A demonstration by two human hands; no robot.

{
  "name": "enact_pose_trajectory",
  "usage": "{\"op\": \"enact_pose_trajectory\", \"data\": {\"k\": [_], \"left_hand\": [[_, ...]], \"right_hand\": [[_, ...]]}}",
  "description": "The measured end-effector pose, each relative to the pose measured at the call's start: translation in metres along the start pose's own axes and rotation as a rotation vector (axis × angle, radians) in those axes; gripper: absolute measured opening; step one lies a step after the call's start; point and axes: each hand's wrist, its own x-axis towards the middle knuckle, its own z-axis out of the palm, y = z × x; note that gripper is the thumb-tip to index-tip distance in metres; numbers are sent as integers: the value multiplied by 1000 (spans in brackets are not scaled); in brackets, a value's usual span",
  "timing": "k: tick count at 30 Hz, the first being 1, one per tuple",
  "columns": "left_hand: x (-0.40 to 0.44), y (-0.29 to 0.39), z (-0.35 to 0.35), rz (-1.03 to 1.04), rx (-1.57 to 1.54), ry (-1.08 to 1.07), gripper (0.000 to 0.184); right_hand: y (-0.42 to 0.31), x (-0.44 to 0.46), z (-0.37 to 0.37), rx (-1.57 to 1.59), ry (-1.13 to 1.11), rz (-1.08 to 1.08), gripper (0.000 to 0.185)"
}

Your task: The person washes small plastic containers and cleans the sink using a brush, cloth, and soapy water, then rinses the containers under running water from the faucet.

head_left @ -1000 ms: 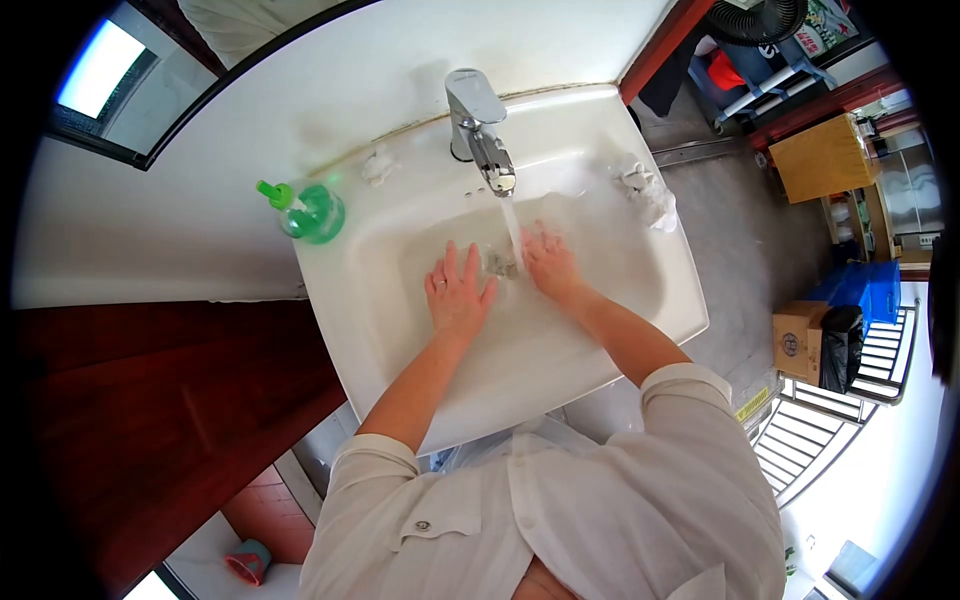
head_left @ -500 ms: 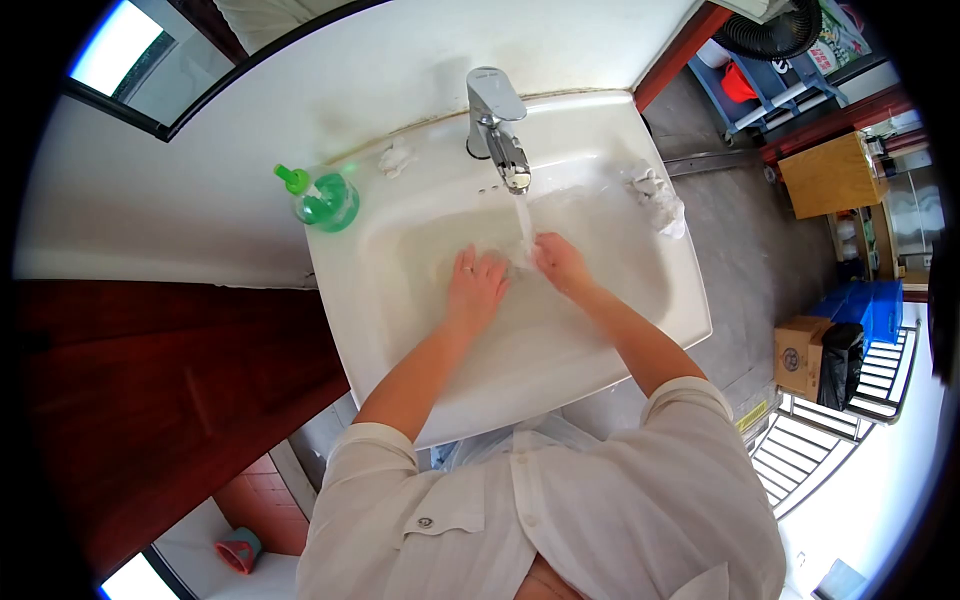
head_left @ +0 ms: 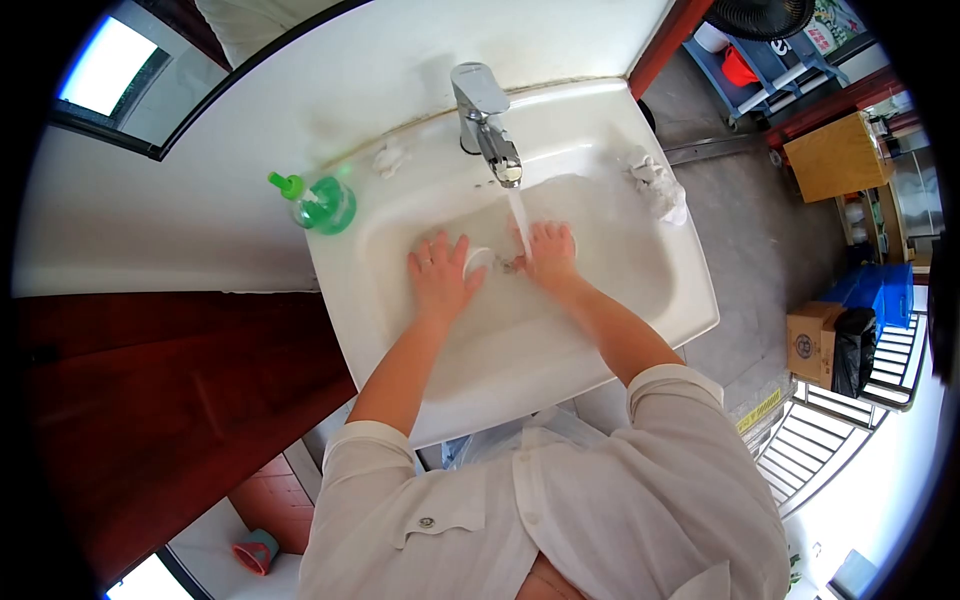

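Observation:
Both hands are in the white sink basin (head_left: 640, 290), in cloudy water. My left hand (head_left: 440, 278) lies on the left of the basin, palm down, fingers spread. By its thumb and index finger is a whitish round thing (head_left: 478, 260), too blurred by the water to name. My right hand (head_left: 550, 258) is flat with its fingers stretched out, just right of the stream (head_left: 519, 218). The chrome faucet (head_left: 487, 125) is running between and above the hands. A metal drain fitting (head_left: 507, 265) shows between them. Whatever lies under the palms is hidden.
On the sink's left corner stands a green soap bottle (head_left: 325, 205) with a pump. Crumpled white cloth or tissue (head_left: 660, 190) lies on the right rim, and a smaller white wad (head_left: 390, 158) on the back ledge. A dark red door (head_left: 180, 390) is at the left.
My left hand has moved left and spread its fingers. My right hand, earlier closed at the stream, has shifted slightly left and flattened out. The whitish round thing now shows between them.

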Motion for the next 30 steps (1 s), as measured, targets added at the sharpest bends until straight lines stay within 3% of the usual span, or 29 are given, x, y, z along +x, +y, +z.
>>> {"op": "enact_pose_trajectory", "data": {"k": [1,3,7,9,10,12,13,15,16,18,19,21,22,24,28,30], "left_hand": [[4,-1,5,-1,0,1,45],[13,2,14,-118,-192,-249,33],[11,-5,29,35,-289,-56,26],[18,-11,30,-185,-515,-160,25],[19,-8,29,-184,-515,-156,25],[19,1,29,-182,-353,-277,24],[14,5,28,-182,-354,-276,24],[-1,11,24,-176,-340,-275,24],[-3,8,23,-182,-339,-272,24],[-11,1,19,-150,-476,-451,25],[-14,-2,17,-155,-471,-451,25],[-16,-6,13,-40,-518,-571,26],[-18,-5,10,-39,-515,-570,26],[-23,-1,0,-33,-484,-492,26],[-29,4,-6,-80,-484,-493,27],[-29,5,-3,-86,-476,-476,27]], "right_hand": [[-1,1,8,-1,1,-1,57],[-5,3,8,101,38,57,59],[2,-12,-17,-7,15,-172,50],[3,-7,-18,195,58,193,48],[2,-6,-12,193,62,193,48],[0,-5,1,86,43,-2,52],[-3,-11,-12,85,43,-1,52],[-6,-28,-37,200,-190,-137,45],[-2,-26,-39,199,-188,-143,45],[6,-19,-40,671,-373,-74,33],[5,-11,-37,675,-374,-79,33],[4,7,-22,569,-369,188,25],[4,9,-5,571,-366,187,25],[-2,16,16,592,61,158,23],[-4,13,5,740,-43,171,29],[-7,19,9,891,-150,373,29]]}}
